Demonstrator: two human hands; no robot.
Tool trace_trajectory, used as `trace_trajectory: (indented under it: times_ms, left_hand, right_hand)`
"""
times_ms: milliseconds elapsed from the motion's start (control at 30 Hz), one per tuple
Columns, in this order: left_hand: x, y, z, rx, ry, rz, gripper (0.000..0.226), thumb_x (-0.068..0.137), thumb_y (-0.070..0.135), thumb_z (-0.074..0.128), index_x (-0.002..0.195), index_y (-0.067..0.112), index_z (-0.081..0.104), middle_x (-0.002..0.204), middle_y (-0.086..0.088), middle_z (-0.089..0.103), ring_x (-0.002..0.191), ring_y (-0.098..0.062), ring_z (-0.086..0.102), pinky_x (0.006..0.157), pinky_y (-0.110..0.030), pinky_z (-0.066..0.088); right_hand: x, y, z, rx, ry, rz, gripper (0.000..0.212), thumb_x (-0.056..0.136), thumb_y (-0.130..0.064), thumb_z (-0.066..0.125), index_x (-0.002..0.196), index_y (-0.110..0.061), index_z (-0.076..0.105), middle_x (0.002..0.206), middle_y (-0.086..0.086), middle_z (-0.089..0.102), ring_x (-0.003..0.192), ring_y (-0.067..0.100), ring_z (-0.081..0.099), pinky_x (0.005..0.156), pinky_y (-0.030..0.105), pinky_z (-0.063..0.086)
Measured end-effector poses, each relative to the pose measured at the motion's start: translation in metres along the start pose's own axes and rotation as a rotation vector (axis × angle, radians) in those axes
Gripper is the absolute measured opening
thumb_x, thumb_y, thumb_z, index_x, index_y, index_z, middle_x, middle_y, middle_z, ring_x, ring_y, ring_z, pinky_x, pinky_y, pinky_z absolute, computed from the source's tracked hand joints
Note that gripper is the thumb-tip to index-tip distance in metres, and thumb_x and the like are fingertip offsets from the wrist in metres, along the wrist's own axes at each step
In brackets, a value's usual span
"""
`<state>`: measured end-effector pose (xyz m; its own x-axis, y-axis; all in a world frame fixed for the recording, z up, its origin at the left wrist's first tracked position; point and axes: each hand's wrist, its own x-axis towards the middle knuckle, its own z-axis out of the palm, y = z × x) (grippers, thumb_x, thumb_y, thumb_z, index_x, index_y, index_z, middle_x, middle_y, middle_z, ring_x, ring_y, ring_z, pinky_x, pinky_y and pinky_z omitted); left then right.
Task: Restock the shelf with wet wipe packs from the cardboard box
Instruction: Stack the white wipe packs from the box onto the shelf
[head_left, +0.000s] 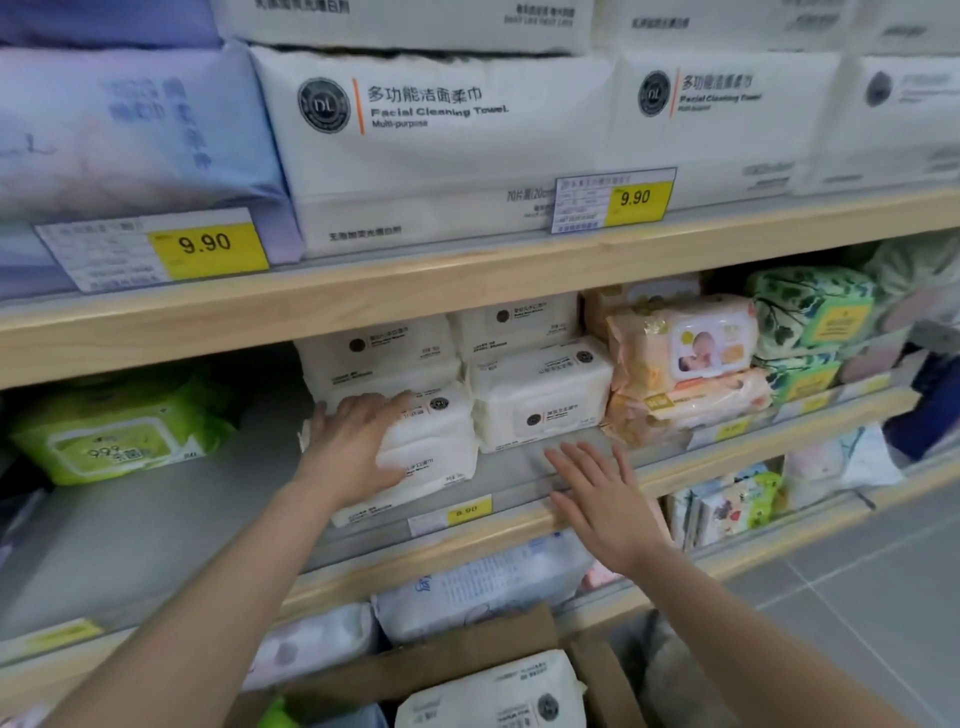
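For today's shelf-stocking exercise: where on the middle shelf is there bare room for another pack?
Bare shelf lies between the green pack and the white pack under the left hand. Right of it, white, orange and leaf-print packs crowd together.

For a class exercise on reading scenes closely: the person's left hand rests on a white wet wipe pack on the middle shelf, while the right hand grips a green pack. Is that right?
Not quite. In the head view the left hand does rest on the white wet wipe pack on the middle shelf, but the right hand grips nothing: it hovers open, fingers spread. The green pack lies untouched at the far left.
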<state>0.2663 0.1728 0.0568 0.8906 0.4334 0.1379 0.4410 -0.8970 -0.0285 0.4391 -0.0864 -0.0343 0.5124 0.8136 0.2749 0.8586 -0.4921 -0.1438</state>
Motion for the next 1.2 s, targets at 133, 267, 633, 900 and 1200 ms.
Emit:
trace_trajectory:
  times_ms: [133,267,633,900,1200]
  left_hand:
    - [-0.019,0.009,0.02,0.207,0.116,0.074,0.117,0.043,0.04,0.089,0.141,0.033,0.025,0.137,-0.013,0.048,0.122,-0.032,0.047,0.091,-0.064,0.036]
    - [-0.003,0.006,0.021,0.19,0.134,0.065,0.116,0.041,0.033,0.092,0.138,0.033,0.03,0.134,-0.014,0.051,0.119,-0.033,0.05,0.089,-0.06,0.041]
    - [0.023,0.003,0.018,0.093,0.028,0.062,0.094,0.077,0.038,0.07,0.145,0.041,0.006,0.155,-0.001,0.013,0.14,-0.023,0.013,0.11,-0.05,0.018]
    - [-0.112,0.04,0.006,-0.167,0.205,0.042,0.062,0.082,0.042,0.052,0.139,0.021,0.037,0.139,-0.009,0.045,0.124,-0.029,0.044,0.103,-0.054,0.032]
    - [-0.307,0.05,0.098,-0.176,-0.133,-0.074,0.062,0.092,0.058,0.021,0.129,0.019,0.051,0.14,-0.013,0.046,0.131,-0.029,0.034,0.105,-0.052,0.018]
  right_hand:
    - [0.001,-0.001,0.001,-0.013,-0.015,0.015,0.054,0.097,-0.052,0.011,0.141,-0.028,0.032,0.136,0.002,0.051,0.132,0.025,0.037,0.111,0.044,0.005]
    - [0.001,0.001,0.005,-0.03,-0.01,0.021,0.056,0.096,-0.053,0.01,0.141,-0.028,0.031,0.137,0.002,0.05,0.133,0.02,0.026,0.112,0.044,0.004]
    - [0.004,0.004,0.007,-0.04,-0.005,-0.002,0.066,0.092,-0.06,0.004,0.145,-0.026,0.025,0.143,0.003,0.043,0.138,0.024,0.026,0.112,0.044,0.0]
    - [-0.019,-0.03,-0.036,-0.003,-0.229,-0.083,0.091,0.073,-0.077,-0.007,0.149,-0.027,0.008,0.156,0.001,0.014,0.143,0.021,0.01,0.114,0.045,0.003]
    - [-0.153,-0.09,0.003,0.118,-0.427,-0.269,0.079,0.085,-0.069,0.006,0.146,-0.023,0.026,0.152,0.001,0.027,0.141,0.023,0.021,0.116,0.044,0.008]
